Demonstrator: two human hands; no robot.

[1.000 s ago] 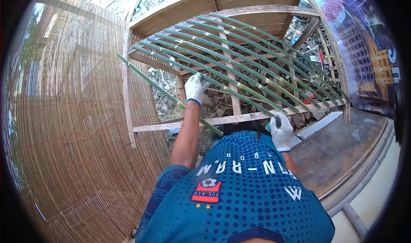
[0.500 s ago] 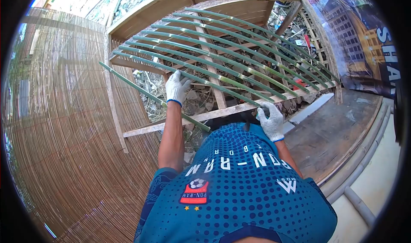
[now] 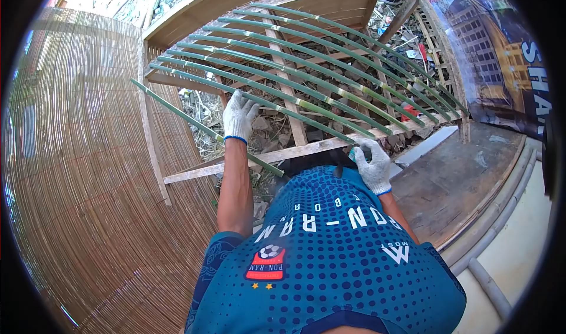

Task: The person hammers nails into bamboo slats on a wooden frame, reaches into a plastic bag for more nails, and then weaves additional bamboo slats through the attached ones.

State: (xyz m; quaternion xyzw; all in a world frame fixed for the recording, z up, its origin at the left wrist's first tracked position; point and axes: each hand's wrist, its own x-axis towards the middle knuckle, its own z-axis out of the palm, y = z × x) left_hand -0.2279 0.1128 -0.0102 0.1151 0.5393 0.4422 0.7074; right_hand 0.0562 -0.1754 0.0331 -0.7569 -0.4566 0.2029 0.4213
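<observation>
head view, step: laying long green split-bamboo slats (image 3: 306, 69) side by side across a rough pale wooden frame (image 3: 306, 148), looks like somewhere mid-row, judging by the gap at the near-left end

head view, left hand: white knit-gloved left hand (image 3: 239, 117) resting on the nearest-but-one slat, fingers spread and flat rather than wrapped, so pressing or nudging, not really clamping

head view, right hand: white knit-gloved right hand (image 3: 372, 164) curling around the near end of that slat right at the frame's front rail, fingers closed on it; possibly something small and bluish tucked in the palm, too hidden to call

head view, stray piece: one loose green bamboo slat (image 3: 206, 129) lying skewed off to the left, apart from the neat row, crossing under the left wrist

head view, next move (just a guess): probably calling for sliding the held slat parallel to its neighbours with even spacing, then dealing with the skewed one

head view, containers: nothing really box-like; frame sitting open over a heap of dry debris and stones (image 3: 265, 131)

head view, around: big woven bamboo-reed mat (image 3: 88, 175) standing to the left, printed banner (image 3: 501, 63) on the right, grey wooden platform (image 3: 466, 187) beside it
</observation>
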